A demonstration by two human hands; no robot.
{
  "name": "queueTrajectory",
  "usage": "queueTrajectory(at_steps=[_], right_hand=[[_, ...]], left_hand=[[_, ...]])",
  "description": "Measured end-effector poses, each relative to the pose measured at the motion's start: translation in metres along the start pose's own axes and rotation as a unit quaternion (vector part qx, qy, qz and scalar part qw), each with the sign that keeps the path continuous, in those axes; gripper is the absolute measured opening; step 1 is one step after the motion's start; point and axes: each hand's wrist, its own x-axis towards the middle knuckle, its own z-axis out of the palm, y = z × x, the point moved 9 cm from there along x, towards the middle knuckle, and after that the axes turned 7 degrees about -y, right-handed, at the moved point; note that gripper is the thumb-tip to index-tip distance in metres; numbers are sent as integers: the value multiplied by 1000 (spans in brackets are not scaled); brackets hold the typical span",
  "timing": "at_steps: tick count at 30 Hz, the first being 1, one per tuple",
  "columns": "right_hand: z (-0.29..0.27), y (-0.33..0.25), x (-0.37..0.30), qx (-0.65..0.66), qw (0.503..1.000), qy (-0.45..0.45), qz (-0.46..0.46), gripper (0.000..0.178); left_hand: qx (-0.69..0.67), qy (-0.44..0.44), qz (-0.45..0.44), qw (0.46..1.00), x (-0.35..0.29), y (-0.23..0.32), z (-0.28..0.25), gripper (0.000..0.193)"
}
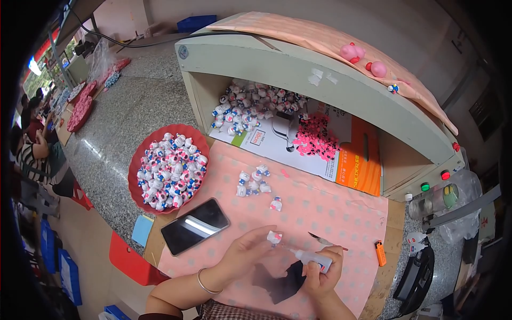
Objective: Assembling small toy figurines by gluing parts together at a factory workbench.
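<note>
Between the fingertips of my left hand (248, 249) is a small white figurine (274, 238) with pink on it. My right hand (324, 272) grips a small squeeze bottle (314, 260) with a thin tip, which points left at the figurine; whether they touch I cannot tell. A slim pointed tool (320, 239) sticks out by the right fingers, seemingly held there too. Beneath the hands lies a dark cloth-like piece (288, 284). Farther off on the pink dotted cloth (336, 213) are a lone figurine (276, 204) and a cluster of several figurines (253, 182).
At the left, a red bowl (134, 184) brims with figurines, beside a black phone (195, 226). A pale green shelf box (298, 66) spans the back, sheltering more figurines (240, 109) and pink pieces (317, 136). An orange lighter (380, 253) and bottles (434, 200) stand right. People sit far left.
</note>
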Motion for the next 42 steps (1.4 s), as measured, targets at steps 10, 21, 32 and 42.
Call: queueTrajectory(at_steps=[10,21,32,42], right_hand=[[10,-2,-1,9,998,-44,-42,23],[7,-6,0,47,998,40,31,16],[20,-10,-3,3,997,-50,-53,21],[12,-13,-1,34,999,6,23,17]], left_hand=[[16,8,2,1000,-3,4,2,36],[62,-7,13,998,-9,5,-5,38],[110,0,22,994,-13,6,-1,38],[121,34,34,991,-15,13,-5,36]])
